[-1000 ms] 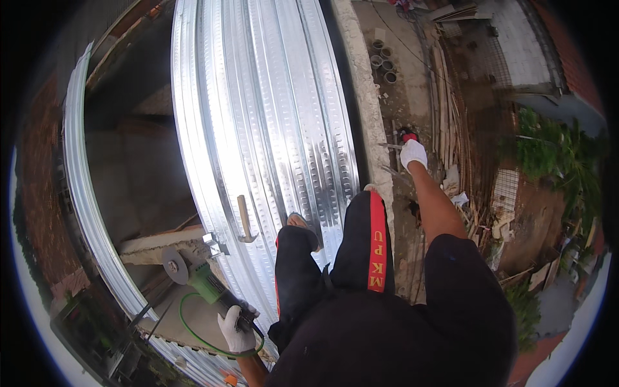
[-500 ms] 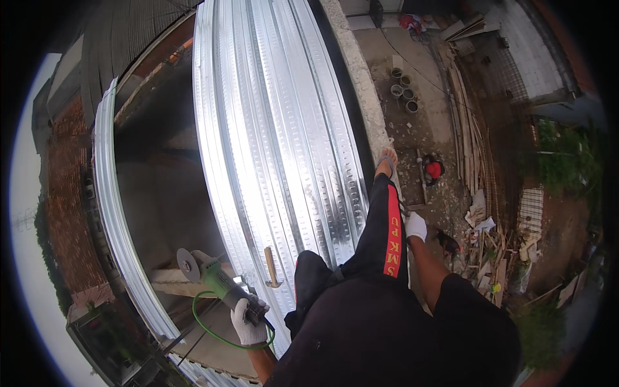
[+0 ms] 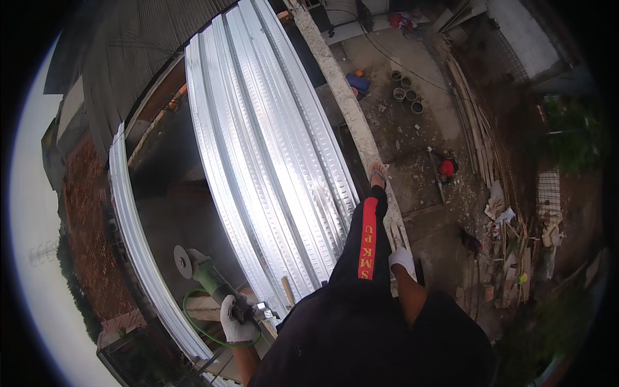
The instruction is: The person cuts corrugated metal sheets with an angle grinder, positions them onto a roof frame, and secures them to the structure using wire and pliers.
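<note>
Grips grinder (image 3: pixel 209 276) in closed left hand (image 3: pixel 236 322), seven o'clock. Has right hand (image 3: pixel 402 260) at four o'clock; cannot tell openness or hold.

Your left hand (image 3: pixel 238 324), in a white knitted glove, is out to your left, its fingers curled in a grip, the forearm (image 3: pixel 245 362) bare. Your right hand (image 3: pixel 402 260), also white-gloved, is lowered just beside your black-trousered right leg (image 3: pixel 379 248), fingers unclear. Your sandaled right foot (image 3: pixel 378 173) points forward, toes spread.
</note>
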A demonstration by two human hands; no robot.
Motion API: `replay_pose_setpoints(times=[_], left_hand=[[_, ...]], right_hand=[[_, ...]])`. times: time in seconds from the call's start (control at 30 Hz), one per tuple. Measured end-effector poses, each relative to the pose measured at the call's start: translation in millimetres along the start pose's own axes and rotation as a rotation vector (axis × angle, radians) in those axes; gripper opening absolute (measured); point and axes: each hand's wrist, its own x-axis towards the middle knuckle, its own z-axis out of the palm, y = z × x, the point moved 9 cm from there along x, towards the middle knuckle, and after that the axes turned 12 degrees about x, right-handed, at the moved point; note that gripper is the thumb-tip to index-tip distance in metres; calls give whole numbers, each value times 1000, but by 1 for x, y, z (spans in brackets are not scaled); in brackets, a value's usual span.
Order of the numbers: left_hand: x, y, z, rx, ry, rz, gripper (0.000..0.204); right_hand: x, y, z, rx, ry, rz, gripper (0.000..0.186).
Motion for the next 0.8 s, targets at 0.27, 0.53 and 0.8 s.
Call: replay_pose_setpoints(times=[0.27,0.53,0.8], left_hand=[[86,23,130,-193,24,-150,27],[107,18,183,-162,109,-193,25],[130,55,230,-225,10,-125,19]], right_hand=[[93,55,101,76,-357,12,41],[65,38,24,-90,-702,-123,38],[118,-28,-144,919,-358,359,24]])
